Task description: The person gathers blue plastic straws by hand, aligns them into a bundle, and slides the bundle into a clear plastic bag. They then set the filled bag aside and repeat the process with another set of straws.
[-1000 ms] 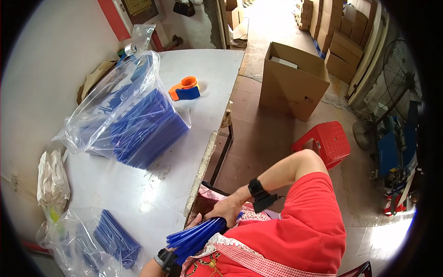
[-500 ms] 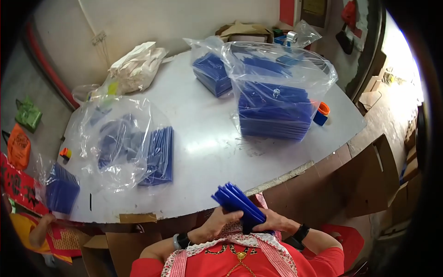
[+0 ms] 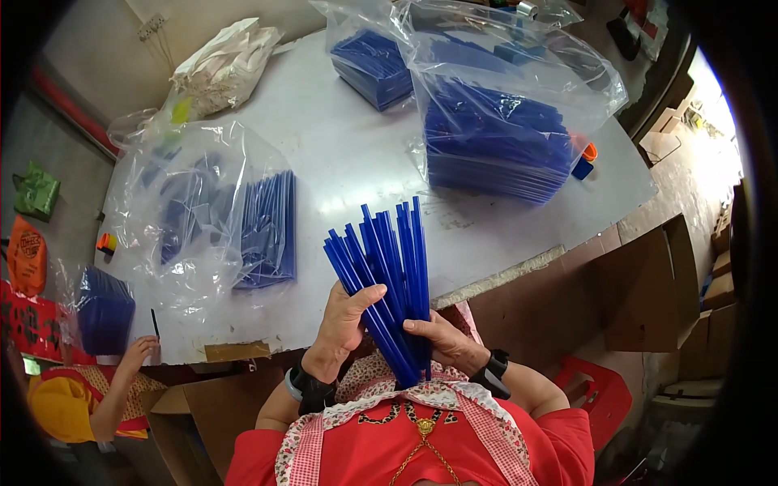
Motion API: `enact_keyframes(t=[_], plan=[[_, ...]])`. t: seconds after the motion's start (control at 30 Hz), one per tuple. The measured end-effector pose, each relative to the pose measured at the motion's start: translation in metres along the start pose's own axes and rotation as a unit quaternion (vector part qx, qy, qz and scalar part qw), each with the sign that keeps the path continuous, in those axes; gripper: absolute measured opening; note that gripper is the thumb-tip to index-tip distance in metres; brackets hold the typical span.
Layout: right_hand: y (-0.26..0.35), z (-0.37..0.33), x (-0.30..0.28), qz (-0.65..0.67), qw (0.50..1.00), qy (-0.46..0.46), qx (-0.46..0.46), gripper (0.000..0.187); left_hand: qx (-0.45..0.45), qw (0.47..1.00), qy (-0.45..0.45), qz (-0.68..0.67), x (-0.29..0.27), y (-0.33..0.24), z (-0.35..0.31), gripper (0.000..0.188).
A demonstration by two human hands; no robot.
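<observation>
My left hand (image 3: 344, 322) grips a loose fan of long, narrow blue plastic strips (image 3: 387, 279) from the left, thumb across the front. From the other side my right hand (image 3: 450, 340) closes on the same bundle, its thumb pressed against the strips. The bundle stands nearly upright in front of my apron, lower ends close to my chest and uneven tops spread out over the table edge. Whether the strips are hollow, I cannot tell. Beyond my hands is the white table (image 3: 344, 174), with a clear plastic bag of blue strips (image 3: 269, 231) on its left part.
A large clear bag of blue pieces (image 3: 498, 150) and a smaller blue stack (image 3: 373, 69) occupy the far right. At left, a co-worker's hand (image 3: 139, 354) is beside a thin black stick (image 3: 156, 324) and a bagged blue stack (image 3: 105, 312). Below the table's right edge stands an open cardboard box (image 3: 648, 283).
My hands have raised the blue bundle and tipped it more upright, and its strips have fanned apart. The co-worker's hand has reached onto the table by the black stick. My view has tilted downward.
</observation>
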State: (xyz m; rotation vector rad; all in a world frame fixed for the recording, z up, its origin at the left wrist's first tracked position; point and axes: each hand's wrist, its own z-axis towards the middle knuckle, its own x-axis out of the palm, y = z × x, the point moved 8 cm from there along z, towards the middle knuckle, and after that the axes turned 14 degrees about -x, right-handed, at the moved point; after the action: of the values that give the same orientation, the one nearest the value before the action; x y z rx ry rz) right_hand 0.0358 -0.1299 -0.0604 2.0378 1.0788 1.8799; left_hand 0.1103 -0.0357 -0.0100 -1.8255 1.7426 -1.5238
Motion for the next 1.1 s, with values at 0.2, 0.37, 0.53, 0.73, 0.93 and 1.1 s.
enact_keyframes(t=[0.2, 0.37, 0.53, 0.73, 0.93, 1.1], plan=[[-0.005, 0.006, -0.008, -0.003, 1.000, 0.003, 0.011, 0.063, 0.002, 0.999, -0.031, -0.016, -0.012, -0.002, -0.002, 0.048], [0.003, 0.005, -0.005, -0.017, 1.000, -0.004, -0.023, 0.055, -0.003, 0.999, -0.025, -0.038, -0.014, -0.006, -0.004, 0.066], [0.005, -0.001, -0.005, -0.022, 1.000, 0.004, -0.009, 0.057, -0.011, 0.998, -0.027, -0.054, -0.011, -0.005, -0.009, 0.072], [0.005, -0.006, -0.011, -0.011, 1.000, -0.005, -0.021, 0.056, 0.015, 0.997, -0.006, -0.073, -0.005, -0.005, -0.013, 0.071], [0.007, -0.015, -0.015, 0.000, 0.999, -0.021, -0.028, 0.057, 0.003, 0.997, 0.022, -0.078, 0.004, -0.006, -0.020, 0.071], [0.010, -0.020, -0.016, 0.008, 0.999, -0.034, -0.036, 0.057, 0.025, 0.994, 0.008, -0.102, -0.002, -0.001, -0.022, 0.066]])
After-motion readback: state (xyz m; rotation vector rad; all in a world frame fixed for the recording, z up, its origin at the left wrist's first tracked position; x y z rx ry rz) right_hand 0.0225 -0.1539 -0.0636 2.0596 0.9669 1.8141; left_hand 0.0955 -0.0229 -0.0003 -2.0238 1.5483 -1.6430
